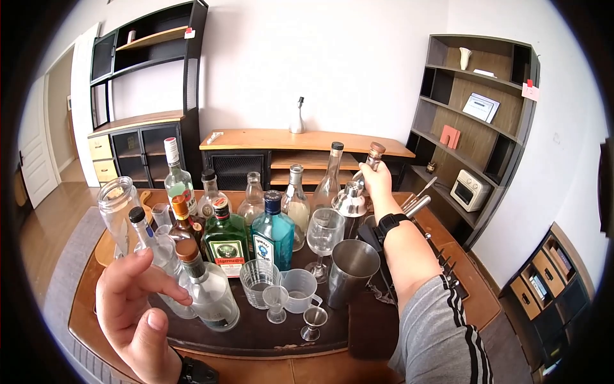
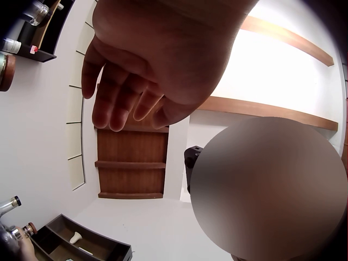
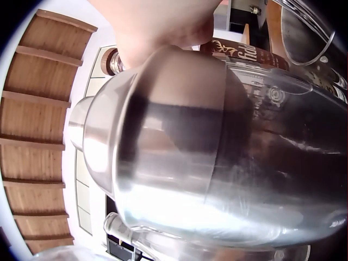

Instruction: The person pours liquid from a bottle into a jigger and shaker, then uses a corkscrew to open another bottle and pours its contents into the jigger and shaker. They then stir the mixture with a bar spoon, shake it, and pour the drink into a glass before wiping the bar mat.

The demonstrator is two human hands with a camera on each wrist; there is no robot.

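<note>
My right hand (image 1: 378, 180) grips the neck of a bottle with a brown stopper (image 1: 376, 149) at the back right of the table. Most of that bottle is hidden behind the hand and the metal cocktail shaker (image 1: 350, 201). The shaker (image 3: 179, 136) fills much of the right wrist view, with the right hand (image 3: 157, 24) above it. My left hand (image 1: 137, 307) is raised at the front left and holds nothing, its fingers loosely bent. In the head view it overlaps a clear bottle and lies beside another clear bottle with a wooden stopper (image 1: 211, 297).
Around the middle stand a green Jägermeister bottle (image 1: 225, 233), a blue gin bottle (image 1: 273, 227), a stemmed glass (image 1: 325, 232) and a metal mixing tin (image 1: 353, 269). Nearer lie a plastic measuring cup (image 1: 299, 291) and a jigger (image 1: 314, 322). Bar tools (image 1: 419, 205) stick up at the right.
</note>
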